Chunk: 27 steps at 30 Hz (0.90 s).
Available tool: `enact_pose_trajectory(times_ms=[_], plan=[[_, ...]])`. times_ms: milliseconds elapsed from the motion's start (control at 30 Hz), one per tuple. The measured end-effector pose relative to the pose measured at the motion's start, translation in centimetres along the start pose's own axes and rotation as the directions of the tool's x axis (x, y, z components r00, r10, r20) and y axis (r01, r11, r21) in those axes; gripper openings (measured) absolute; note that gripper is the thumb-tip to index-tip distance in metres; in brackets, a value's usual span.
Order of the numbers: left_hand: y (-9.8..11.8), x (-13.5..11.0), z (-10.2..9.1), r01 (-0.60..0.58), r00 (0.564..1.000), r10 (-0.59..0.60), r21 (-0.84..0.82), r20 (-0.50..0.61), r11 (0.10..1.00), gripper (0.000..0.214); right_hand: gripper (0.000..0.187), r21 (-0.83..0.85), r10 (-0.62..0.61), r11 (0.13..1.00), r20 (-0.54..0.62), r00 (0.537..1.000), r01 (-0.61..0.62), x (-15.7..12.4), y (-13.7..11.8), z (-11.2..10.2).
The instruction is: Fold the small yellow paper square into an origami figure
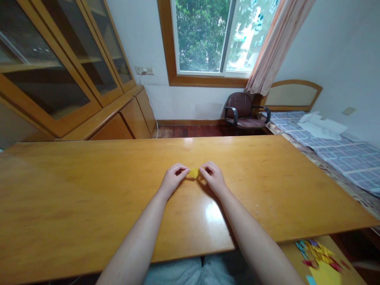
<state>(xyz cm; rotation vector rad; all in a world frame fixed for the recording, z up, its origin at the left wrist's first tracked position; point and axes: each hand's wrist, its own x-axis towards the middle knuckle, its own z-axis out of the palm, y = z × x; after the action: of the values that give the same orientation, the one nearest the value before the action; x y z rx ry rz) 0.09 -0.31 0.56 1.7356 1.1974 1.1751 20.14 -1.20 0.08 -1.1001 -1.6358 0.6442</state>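
A small piece of folded yellow paper [194, 173] is held just above the wooden table [89, 198], between my two hands. My left hand [174, 178] pinches its left end between thumb and fingers. On the other side, my right hand [213, 177] pinches the right end the same way. The fingertips cover both ends of the paper, so only its middle shows. Its exact folded shape is too small to make out.
At the lower right, below the table edge, lie several colourful folded paper pieces [319, 253] and a yellow sheet [325, 274]. A glass-door cabinet [97, 99] stands on the left. An office chair [242, 109] and a bed [335, 148] are beyond the table.
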Motion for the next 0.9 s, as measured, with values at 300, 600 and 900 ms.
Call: enact_pose_trajectory(times_ms=[300, 600, 900], plan=[[-0.09, -0.02, -0.11, 0.015, 1.0, -0.016, -0.013, -0.016, 1.0, 0.018, 0.017, 0.016, 0.018, 1.0, -0.027, 0.999, -0.017, 0.02, 0.17, 0.09], [-0.48, -0.03, -0.33, 0.06, 0.996, -0.064, -0.068, -0.055, 0.996, 0.022, 0.017, 0.029, 0.05, 0.998, -0.069, 0.996, -0.048, 0.1, 0.13, 0.06], [-0.74, 0.01, -0.43, 0.117, 0.987, -0.133, -0.168, -0.089, 0.979, 0.021, 0.017, 0.047, 0.069, 0.997, -0.085, 0.994, -0.065, 0.12, 0.39, 0.19]])
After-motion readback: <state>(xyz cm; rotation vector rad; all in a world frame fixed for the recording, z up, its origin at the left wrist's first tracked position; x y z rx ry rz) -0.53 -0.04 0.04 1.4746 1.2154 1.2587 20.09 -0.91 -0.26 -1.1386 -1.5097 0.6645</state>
